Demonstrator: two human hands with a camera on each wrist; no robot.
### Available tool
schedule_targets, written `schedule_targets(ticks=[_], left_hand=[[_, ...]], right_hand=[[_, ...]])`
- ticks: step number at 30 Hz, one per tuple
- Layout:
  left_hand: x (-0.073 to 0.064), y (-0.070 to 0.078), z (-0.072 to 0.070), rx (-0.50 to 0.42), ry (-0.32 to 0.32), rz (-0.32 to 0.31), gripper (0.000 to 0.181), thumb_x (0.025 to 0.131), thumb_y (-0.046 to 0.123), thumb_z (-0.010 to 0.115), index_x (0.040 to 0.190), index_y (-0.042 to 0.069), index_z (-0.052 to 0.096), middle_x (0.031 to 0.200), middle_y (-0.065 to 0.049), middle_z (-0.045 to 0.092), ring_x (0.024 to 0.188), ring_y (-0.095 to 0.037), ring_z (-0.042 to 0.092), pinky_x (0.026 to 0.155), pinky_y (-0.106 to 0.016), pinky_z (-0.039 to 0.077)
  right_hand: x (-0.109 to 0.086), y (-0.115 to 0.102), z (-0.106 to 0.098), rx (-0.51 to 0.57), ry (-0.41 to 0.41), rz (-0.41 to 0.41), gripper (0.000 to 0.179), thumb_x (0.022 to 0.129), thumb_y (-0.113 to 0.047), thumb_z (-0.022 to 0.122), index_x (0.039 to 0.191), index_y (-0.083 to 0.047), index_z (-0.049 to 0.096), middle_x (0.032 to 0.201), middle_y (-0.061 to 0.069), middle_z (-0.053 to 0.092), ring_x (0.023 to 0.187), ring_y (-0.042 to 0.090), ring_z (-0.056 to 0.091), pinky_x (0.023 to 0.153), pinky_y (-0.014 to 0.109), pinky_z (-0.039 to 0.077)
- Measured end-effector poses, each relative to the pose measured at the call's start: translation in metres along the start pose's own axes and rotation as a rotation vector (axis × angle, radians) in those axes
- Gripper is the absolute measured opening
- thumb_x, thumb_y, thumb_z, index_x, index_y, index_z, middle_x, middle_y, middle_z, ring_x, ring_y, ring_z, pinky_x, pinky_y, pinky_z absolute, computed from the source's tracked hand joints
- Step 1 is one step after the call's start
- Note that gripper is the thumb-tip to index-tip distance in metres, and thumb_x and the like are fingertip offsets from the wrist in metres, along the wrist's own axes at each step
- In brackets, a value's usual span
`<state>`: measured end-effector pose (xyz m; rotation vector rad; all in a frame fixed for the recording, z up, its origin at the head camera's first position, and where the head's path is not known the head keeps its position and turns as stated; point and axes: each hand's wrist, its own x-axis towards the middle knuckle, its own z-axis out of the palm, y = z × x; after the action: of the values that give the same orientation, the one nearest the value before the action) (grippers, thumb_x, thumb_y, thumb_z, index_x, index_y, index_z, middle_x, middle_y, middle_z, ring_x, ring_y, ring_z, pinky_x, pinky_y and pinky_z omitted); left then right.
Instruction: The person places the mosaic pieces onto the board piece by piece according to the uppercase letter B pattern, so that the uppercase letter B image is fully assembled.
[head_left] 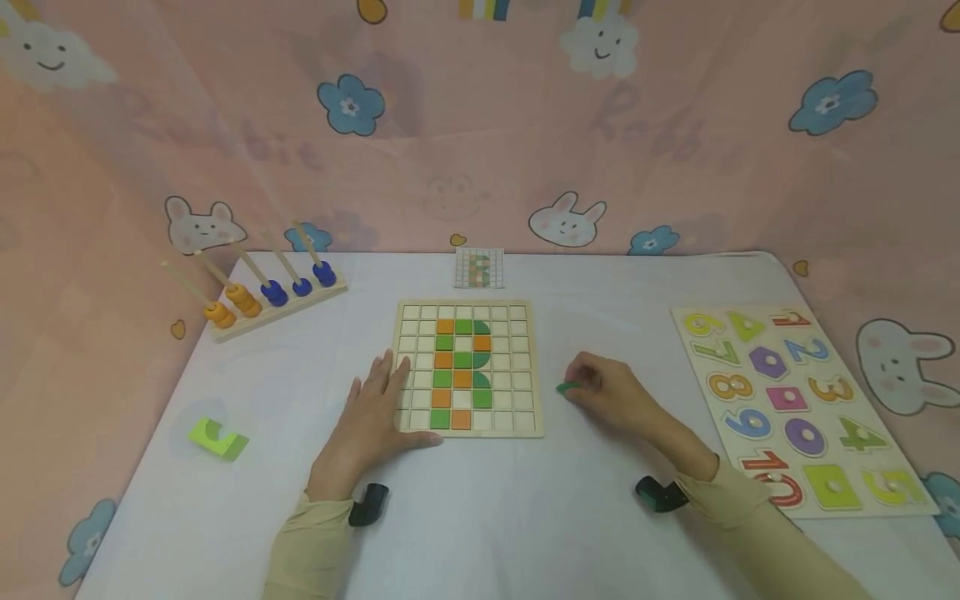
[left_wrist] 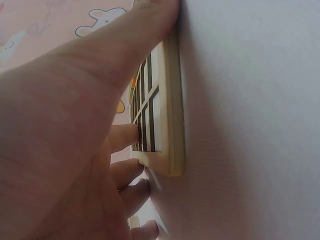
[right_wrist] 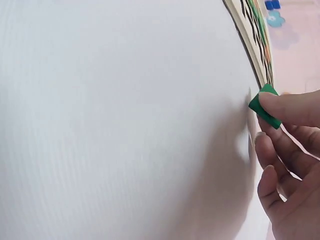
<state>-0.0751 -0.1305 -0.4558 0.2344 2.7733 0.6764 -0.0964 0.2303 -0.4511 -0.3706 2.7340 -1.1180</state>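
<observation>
A wooden grid board (head_left: 537, 367) lies mid-table, with orange and green square tiles and darker green curved tiles (head_left: 481, 360) set in a B-like figure. Over its left side spreads my left hand (head_left: 367, 421), fingers straight, the thumb along the near edge. In the left wrist view a fingertip overlaps the cells beside the board's frame (left_wrist: 175, 125). Right of the board, my right hand (head_left: 611, 390) pinches a small dark green tile (head_left: 567, 387) between thumb and fingers. The right wrist view shows this tile (right_wrist: 266, 107) tilted under the thumb, its exact outline partly covered.
Behind the board lies a small printed grid card (head_left: 480, 268). A bead counting rack (head_left: 277, 310) stands at the back left, and a lime green notched block (head_left: 218, 439) sits at the left. To the right is a puzzle board with numbers and shapes (head_left: 795, 433).
</observation>
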Motion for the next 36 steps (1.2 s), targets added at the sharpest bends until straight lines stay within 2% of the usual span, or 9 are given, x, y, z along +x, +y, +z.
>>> schedule_targets(ticks=[5, 9, 14, 19, 23, 28, 30, 36], left_hand=[[0.000, 0.000, -0.001, 0.000, -0.003, -0.003, 0.127, 0.076, 0.055, 0.093, 0.170, 0.007, 0.022, 0.179, -0.020, 0.007, 0.167, -0.039, 0.006, 0.134, -0.063, 0.010], [0.000, 0.000, 0.000, 0.001, -0.005, -0.004, 0.127, 0.076, 0.055, 0.093, 0.170, 0.008, 0.021, 0.179, -0.020, 0.007, 0.167, -0.039, 0.006, 0.134, -0.063, 0.010], [0.000, 0.000, -0.001, 0.002, -0.009, -0.003, 0.127, 0.076, 0.055, 0.092, 0.170, 0.008, 0.021, 0.179, -0.020, 0.007, 0.167, -0.039, 0.006, 0.134, -0.063, 0.009], [-0.001, 0.000, -0.003, 0.002, -0.004, -0.002, 0.126, 0.076, 0.056, 0.092, 0.169, 0.007, 0.023, 0.179, -0.020, 0.007, 0.167, -0.040, 0.006, 0.133, -0.063, 0.010], [0.000, 0.000, -0.003, 0.004, -0.008, -0.009, 0.126, 0.076, 0.056, 0.092, 0.169, 0.007, 0.023, 0.179, -0.020, 0.007, 0.166, -0.040, 0.007, 0.134, -0.062, 0.010], [0.000, 0.000, -0.003, 0.003, -0.006, -0.009, 0.125, 0.076, 0.055, 0.092, 0.169, 0.006, 0.024, 0.179, -0.020, 0.008, 0.166, -0.040, 0.008, 0.134, -0.062, 0.011], [0.000, 0.001, -0.002, 0.003, -0.004, -0.008, 0.125, 0.076, 0.055, 0.092, 0.169, 0.006, 0.024, 0.179, -0.020, 0.008, 0.166, -0.040, 0.008, 0.134, -0.062, 0.011], [0.000, 0.001, -0.002, 0.004, -0.007, -0.009, 0.126, 0.076, 0.056, 0.092, 0.169, 0.007, 0.023, 0.179, -0.020, 0.008, 0.167, -0.039, 0.007, 0.134, -0.062, 0.011]], right_hand=[[0.000, -0.012, 0.016, 0.012, 0.008, -0.060, 0.021, 0.094, -0.001, 0.076, 0.113, -0.009, 0.078, 0.100, 0.003, 0.074, 0.089, 0.016, 0.058, 0.077, 0.026, 0.049], [0.000, -0.020, 0.027, 0.055, 0.002, -0.105, 0.023, 0.089, 0.002, 0.079, 0.107, -0.011, 0.083, 0.098, 0.002, 0.075, 0.084, 0.016, 0.054, 0.073, 0.025, 0.047], [0.001, -0.033, 0.039, 0.156, 0.001, -0.085, 0.015, 0.087, -0.004, 0.084, 0.099, -0.012, 0.082, 0.091, -0.001, 0.077, 0.081, 0.012, 0.059, 0.069, 0.022, 0.046], [0.003, -0.048, 0.051, 0.241, -0.031, -0.051, 0.009, 0.086, -0.007, 0.085, 0.091, -0.012, 0.080, 0.085, -0.002, 0.076, 0.076, 0.014, 0.055, 0.063, 0.022, 0.043], [0.005, -0.057, 0.061, 0.277, -0.027, -0.018, 0.009, 0.084, -0.007, 0.087, 0.089, -0.011, 0.082, 0.087, 0.001, 0.072, 0.079, 0.016, 0.054, 0.066, 0.022, 0.044], [0.007, -0.065, 0.074, 0.274, -0.009, 0.000, 0.010, 0.085, -0.006, 0.086, 0.092, -0.008, 0.080, 0.081, 0.001, 0.070, 0.074, 0.015, 0.055, 0.063, 0.021, 0.045], [0.008, -0.067, 0.078, 0.240, -0.005, 0.000, 0.010, 0.086, -0.006, 0.086, 0.093, -0.008, 0.078, 0.081, -0.001, 0.070, 0.076, 0.013, 0.057, 0.066, 0.022, 0.048], [0.009, -0.071, 0.084, 0.146, 0.025, 0.011, 0.012, 0.085, -0.009, 0.089, 0.089, -0.014, 0.079, 0.088, -0.005, 0.069, 0.095, 0.014, 0.059, 0.091, 0.034, 0.051]])
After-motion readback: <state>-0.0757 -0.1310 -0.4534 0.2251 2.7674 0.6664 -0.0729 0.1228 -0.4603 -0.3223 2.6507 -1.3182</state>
